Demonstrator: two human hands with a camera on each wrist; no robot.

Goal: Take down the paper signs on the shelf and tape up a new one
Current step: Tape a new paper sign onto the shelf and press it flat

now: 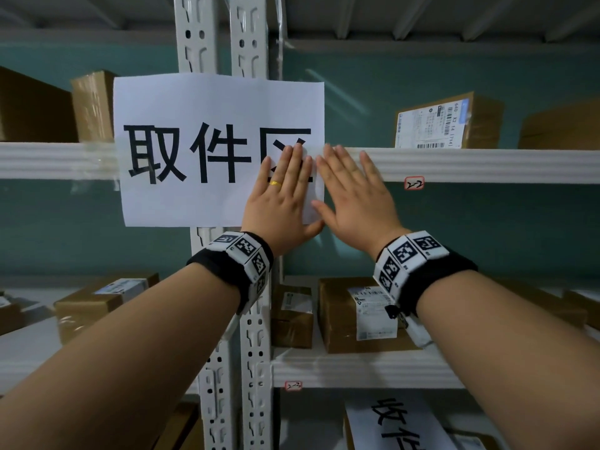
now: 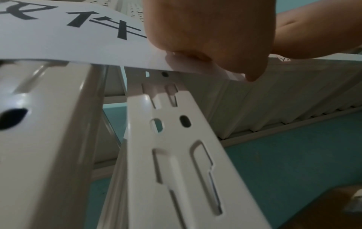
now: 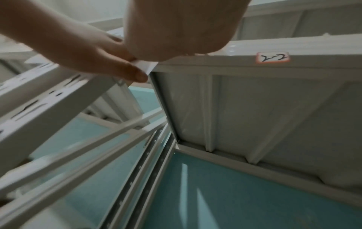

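A white paper sign (image 1: 194, 147) with large black characters lies flat against the white shelf rail (image 1: 487, 164) and the uprights (image 1: 246, 43). My left hand (image 1: 285, 190), with a gold ring, presses flat on the sign's right part, fingers straight. My right hand (image 1: 350, 186) lies flat beside it, across the sign's right edge and the rail. From the left wrist view the sign (image 2: 78, 41) runs under my left palm (image 2: 205, 31). Seen from the right wrist, the sign's corner (image 3: 147, 65) peeks out beneath my right palm (image 3: 176, 27). Any tape is hidden by the hands.
Cardboard parcels stand on the upper shelf (image 1: 454, 125) and the lower shelf (image 1: 354, 316). Another paper sign (image 1: 399, 423) lies on a box at the bottom right. A small handwritten label (image 1: 414, 183) is stuck on the rail. The teal wall (image 1: 454, 228) is behind.
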